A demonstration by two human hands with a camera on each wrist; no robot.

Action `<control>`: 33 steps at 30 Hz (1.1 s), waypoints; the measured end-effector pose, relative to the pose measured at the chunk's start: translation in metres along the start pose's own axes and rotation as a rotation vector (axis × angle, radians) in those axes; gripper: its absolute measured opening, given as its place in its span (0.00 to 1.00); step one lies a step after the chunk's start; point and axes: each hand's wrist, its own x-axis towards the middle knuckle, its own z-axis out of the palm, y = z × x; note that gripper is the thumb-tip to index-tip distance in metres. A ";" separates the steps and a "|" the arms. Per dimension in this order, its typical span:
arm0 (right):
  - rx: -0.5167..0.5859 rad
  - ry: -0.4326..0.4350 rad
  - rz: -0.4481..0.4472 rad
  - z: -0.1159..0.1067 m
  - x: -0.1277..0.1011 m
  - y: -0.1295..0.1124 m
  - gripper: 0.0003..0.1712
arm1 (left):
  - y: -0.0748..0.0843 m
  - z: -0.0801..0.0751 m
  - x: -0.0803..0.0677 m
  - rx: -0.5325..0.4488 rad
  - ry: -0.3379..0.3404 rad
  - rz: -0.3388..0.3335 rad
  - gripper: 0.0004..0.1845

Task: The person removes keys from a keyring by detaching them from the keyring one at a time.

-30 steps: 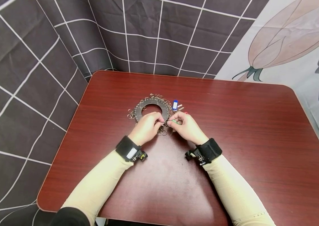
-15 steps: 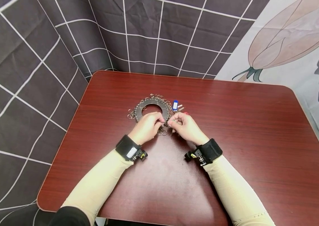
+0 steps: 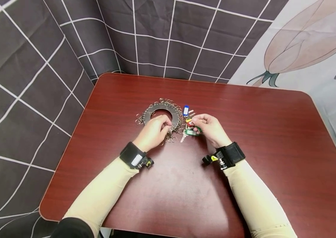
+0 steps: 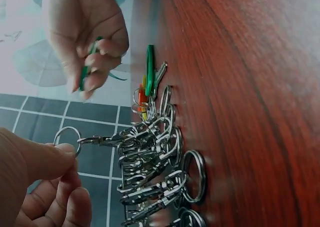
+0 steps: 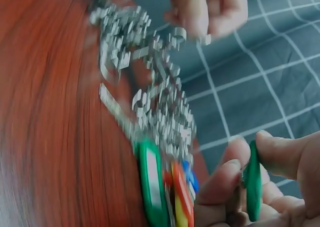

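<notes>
A round grey plate edged with metal snap clasps and split rings lies on the table. My left hand rests over its front edge. Between thumb and fingertip it pinches a split ring, which hangs from one clasp drawn out from the cluster. Off to the right, my right hand pinches a green key tag; its fingers partly cover it. Below that hand, a second green key tag with a silver key lies on the table, beside red and yellow tags.
A blue key tag with a white label lies right of the plate, near more keys. The red-brown table meets a dark checked curtain at the back and left. Both wrists wear black camera straps.
My right hand has moved right, away from the left hand, with the green tag. This uncovers the other green tag, its key and the red and yellow tags. My left hand has barely moved.
</notes>
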 end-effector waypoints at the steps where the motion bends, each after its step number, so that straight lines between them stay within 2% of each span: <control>1: -0.039 0.004 0.013 -0.004 0.001 0.000 0.17 | -0.001 0.000 0.000 0.000 -0.002 -0.004 0.03; 5: -0.169 0.008 0.069 -0.021 0.003 -0.001 0.18 | -0.002 -0.001 -0.001 -0.002 -0.016 -0.013 0.02; 9: -0.245 0.021 0.073 -0.041 0.005 -0.006 0.18 | -0.004 -0.002 -0.001 -0.009 -0.038 -0.031 0.03; 14: -0.407 0.055 -0.002 -0.067 0.006 -0.014 0.18 | -0.008 -0.004 -0.002 0.000 -0.057 -0.040 0.06; 19: -0.646 0.091 -0.091 -0.093 0.006 -0.019 0.15 | -0.010 -0.007 -0.006 0.043 -0.074 -0.038 0.07; 24: -0.838 0.150 -0.108 -0.117 0.005 -0.020 0.12 | -0.011 -0.009 -0.009 0.047 -0.088 -0.057 0.06; 33: -0.925 0.181 -0.068 -0.143 0.001 -0.015 0.12 | -0.008 -0.011 -0.009 0.047 -0.092 -0.049 0.07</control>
